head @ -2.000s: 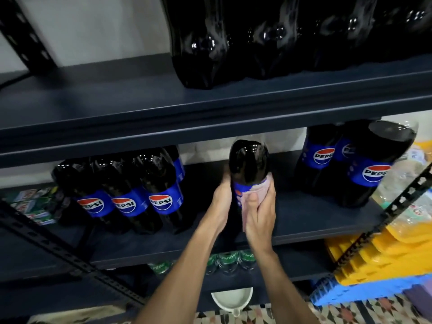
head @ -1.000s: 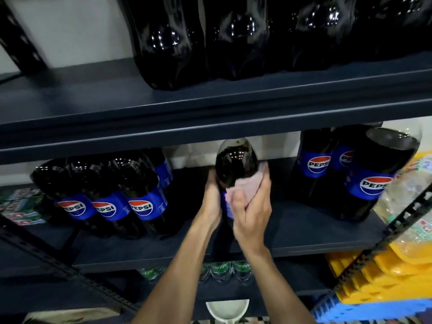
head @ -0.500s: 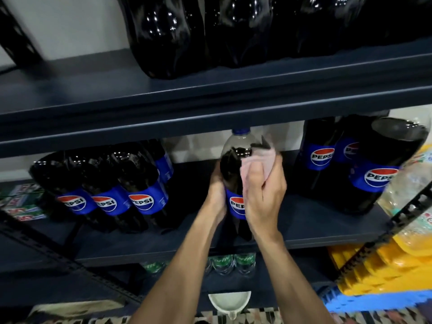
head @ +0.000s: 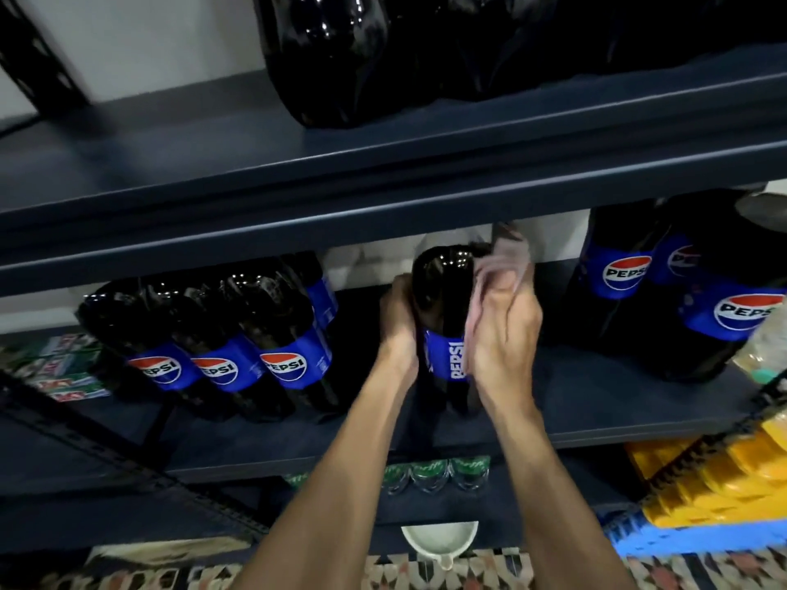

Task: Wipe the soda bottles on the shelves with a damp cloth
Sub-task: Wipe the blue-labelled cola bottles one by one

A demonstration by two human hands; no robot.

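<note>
A dark Pepsi bottle with a blue label stands upright on the middle shelf. My left hand grips its left side. My right hand presses a pinkish cloth against the bottle's right shoulder, with the cloth bunched under the fingers and sticking up past them. The bottle's cap is hidden behind the shelf above. Several more Pepsi bottles lean in a row on the left, and others stand on the right of the same shelf.
The upper shelf carries large dark bottles. Below are green-capped bottles, a white bowl on a patterned floor, and yellow and blue crates at the right. Green boxes lie at the far left.
The cloth in my right hand has moved from the label up to the bottle's shoulder. The bottle has turned, so its label now reads sideways. My left hand has kept its hold.
</note>
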